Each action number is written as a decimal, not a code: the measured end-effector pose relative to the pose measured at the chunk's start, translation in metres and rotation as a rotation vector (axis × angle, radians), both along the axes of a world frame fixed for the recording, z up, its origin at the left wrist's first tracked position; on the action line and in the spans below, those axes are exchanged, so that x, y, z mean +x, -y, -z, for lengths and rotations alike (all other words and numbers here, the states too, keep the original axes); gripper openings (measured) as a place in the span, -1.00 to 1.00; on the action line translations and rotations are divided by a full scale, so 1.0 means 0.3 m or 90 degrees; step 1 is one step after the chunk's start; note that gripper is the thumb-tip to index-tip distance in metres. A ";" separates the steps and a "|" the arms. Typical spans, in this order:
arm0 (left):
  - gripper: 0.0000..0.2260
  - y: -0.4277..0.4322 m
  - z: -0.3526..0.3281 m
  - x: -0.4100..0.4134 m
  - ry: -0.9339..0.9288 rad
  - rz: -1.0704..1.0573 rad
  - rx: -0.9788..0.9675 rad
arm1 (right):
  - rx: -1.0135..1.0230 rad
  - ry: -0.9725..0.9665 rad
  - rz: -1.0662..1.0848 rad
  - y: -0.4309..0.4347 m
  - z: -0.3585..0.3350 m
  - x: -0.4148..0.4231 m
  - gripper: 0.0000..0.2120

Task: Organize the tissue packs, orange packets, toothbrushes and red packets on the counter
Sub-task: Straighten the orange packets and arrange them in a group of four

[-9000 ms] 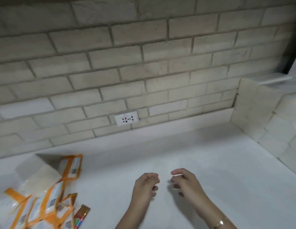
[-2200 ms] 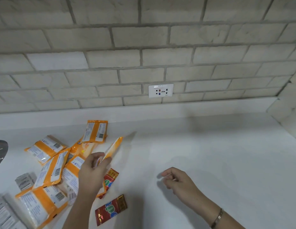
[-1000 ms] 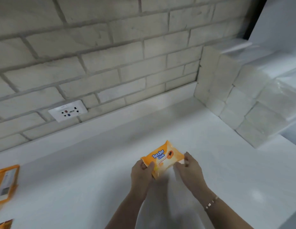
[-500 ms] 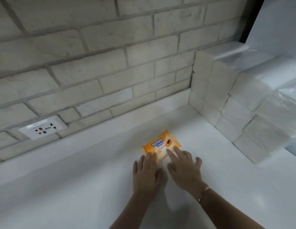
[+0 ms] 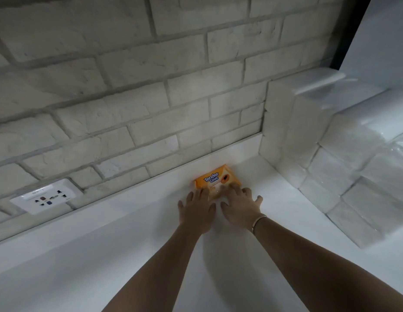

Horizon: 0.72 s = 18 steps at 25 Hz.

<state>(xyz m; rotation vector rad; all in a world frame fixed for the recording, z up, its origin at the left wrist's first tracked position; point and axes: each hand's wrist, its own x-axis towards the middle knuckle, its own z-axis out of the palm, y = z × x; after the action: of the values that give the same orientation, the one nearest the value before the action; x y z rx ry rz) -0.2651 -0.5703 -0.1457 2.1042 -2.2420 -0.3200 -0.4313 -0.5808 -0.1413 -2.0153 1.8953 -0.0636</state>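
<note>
One orange packet (image 5: 215,179) marked "Tender Love" lies flat on the white counter (image 5: 128,255), its far edge against the low back ledge. My left hand (image 5: 196,210) lies flat with straight fingers, the fingertips touching the packet's near left edge. My right hand (image 5: 240,204) is also flat, fingers spread, pressing on the packet's near right part. A stepped stack of white tissue packs (image 5: 335,158) in clear wrap stands along the right side. The other orange packets, the red packets and the toothbrushes are out of view.
A pale brick wall (image 5: 151,86) rises behind the counter, with a white socket plate (image 5: 46,195) at the left. The tissue stack blocks the right side up to the wall corner.
Both hands have pushed the orange packet away from me, up to the back ledge near the tissue stack. Earlier, my left hand picked it from the pile at the left.
</note>
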 end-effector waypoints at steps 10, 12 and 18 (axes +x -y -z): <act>-0.61 -0.224 -0.059 0.069 -0.176 0.004 -0.001 | -0.046 0.148 0.045 -0.231 0.017 0.028 -0.48; -0.68 -0.328 -0.067 0.105 -0.274 -0.040 0.018 | -0.023 0.205 0.042 -0.321 0.002 0.048 -0.56; -0.88 -0.763 -0.060 0.295 -0.488 -0.166 0.008 | 0.004 0.251 -0.047 -0.740 -0.023 0.073 -0.66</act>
<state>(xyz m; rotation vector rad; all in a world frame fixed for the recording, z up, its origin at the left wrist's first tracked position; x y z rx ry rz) -0.1766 -0.3415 -0.1278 1.8002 -1.5108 -0.9292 -0.4095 -0.3589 -0.1342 -1.8966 1.5712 -0.4047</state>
